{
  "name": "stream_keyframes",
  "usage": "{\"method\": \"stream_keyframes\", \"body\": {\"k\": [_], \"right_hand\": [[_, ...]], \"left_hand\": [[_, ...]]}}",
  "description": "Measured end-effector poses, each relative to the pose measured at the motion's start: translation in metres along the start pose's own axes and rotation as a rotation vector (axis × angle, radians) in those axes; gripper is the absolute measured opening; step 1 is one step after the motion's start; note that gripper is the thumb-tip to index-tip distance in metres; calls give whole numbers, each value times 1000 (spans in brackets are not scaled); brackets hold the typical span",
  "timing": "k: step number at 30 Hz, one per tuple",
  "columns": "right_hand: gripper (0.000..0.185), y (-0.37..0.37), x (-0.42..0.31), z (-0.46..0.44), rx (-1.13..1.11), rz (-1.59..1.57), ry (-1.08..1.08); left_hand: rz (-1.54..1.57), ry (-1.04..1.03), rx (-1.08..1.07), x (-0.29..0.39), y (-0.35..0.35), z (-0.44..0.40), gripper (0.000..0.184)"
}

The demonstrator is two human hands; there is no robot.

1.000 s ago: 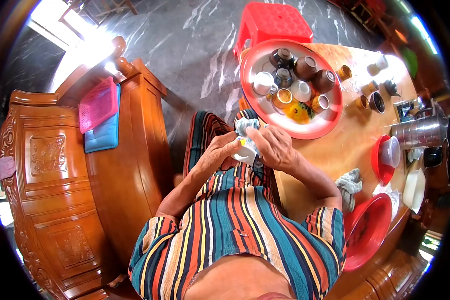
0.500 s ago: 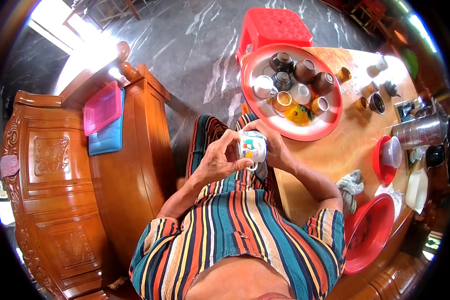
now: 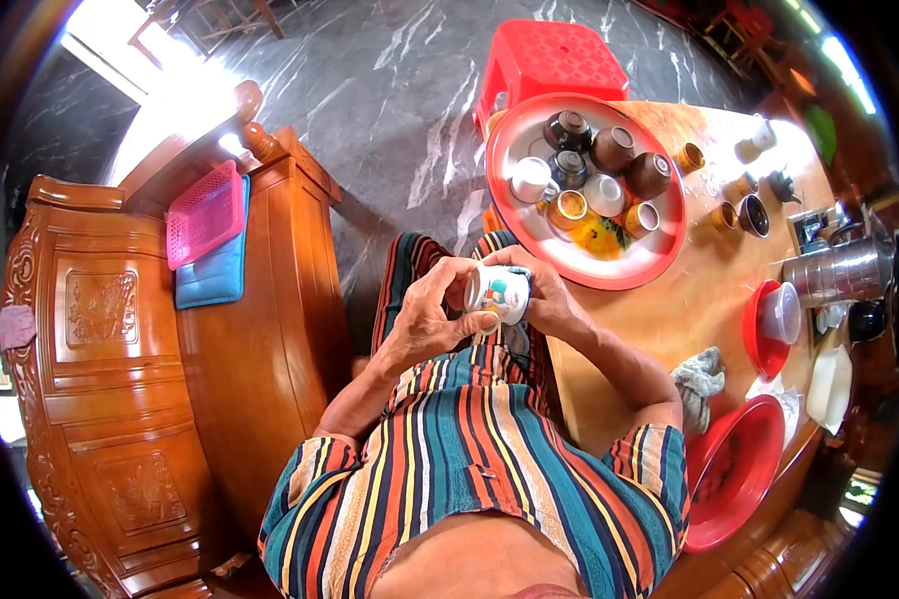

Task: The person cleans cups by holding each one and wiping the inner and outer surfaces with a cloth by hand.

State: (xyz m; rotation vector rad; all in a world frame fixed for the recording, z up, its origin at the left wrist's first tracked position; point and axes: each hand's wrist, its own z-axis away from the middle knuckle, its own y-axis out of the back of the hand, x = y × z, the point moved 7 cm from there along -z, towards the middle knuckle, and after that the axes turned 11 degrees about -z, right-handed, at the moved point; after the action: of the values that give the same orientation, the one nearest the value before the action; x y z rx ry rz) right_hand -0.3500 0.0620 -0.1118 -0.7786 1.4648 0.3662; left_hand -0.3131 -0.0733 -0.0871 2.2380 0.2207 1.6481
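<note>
Above my lap, my left hand (image 3: 432, 311) is closed around a white mug (image 3: 499, 292) with a colourful printed picture. Its thumb presses near the handle, at the lower side. My right hand (image 3: 551, 298) is closed at the mug's right end, fingers curled over the rim. A bluish-grey cloth (image 3: 517, 340) shows below this hand, and a bit of blue shows at the rim; the fingers hide most of it. The mug lies tilted on its side between both hands.
A red-rimmed tray (image 3: 504, 215) with several cups and bowls stands on the wooden table (image 3: 609, 369) at my right. Small cups, a grey cloth (image 3: 699, 384), a red basin (image 3: 734, 474) and a steel pot (image 3: 837, 272) are there too. A wooden bench (image 3: 240, 389) is left.
The mug has turned and tilted between my hands, so its printed picture and handle sit differently and its left end shows more. Both hands stay on it.
</note>
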Motion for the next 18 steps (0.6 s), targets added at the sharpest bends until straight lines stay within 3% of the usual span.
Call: {"method": "stream_keyframes", "body": {"k": [4, 6, 7, 10, 15, 18], "right_hand": [[39, -3, -12, 3, 105, 163, 79], [44, -5, -33, 8, 224, 517, 293], [44, -4, -33, 8, 224, 518, 292], [57, -15, -53, 16, 231, 924, 641], [61, -23, -54, 29, 172, 1185, 674], [58, -38, -68, 33, 153, 1411, 849]], "left_hand": [[95, 111, -21, -2, -3, 1, 50], [121, 174, -57, -6, -6, 3, 49], [123, 175, -63, -8, -7, 3, 47], [202, 231, -76, -20, -13, 6, 47], [394, 371, -149, -16, -17, 9, 50], [513, 471, -200, -23, -25, 13, 48]]}}
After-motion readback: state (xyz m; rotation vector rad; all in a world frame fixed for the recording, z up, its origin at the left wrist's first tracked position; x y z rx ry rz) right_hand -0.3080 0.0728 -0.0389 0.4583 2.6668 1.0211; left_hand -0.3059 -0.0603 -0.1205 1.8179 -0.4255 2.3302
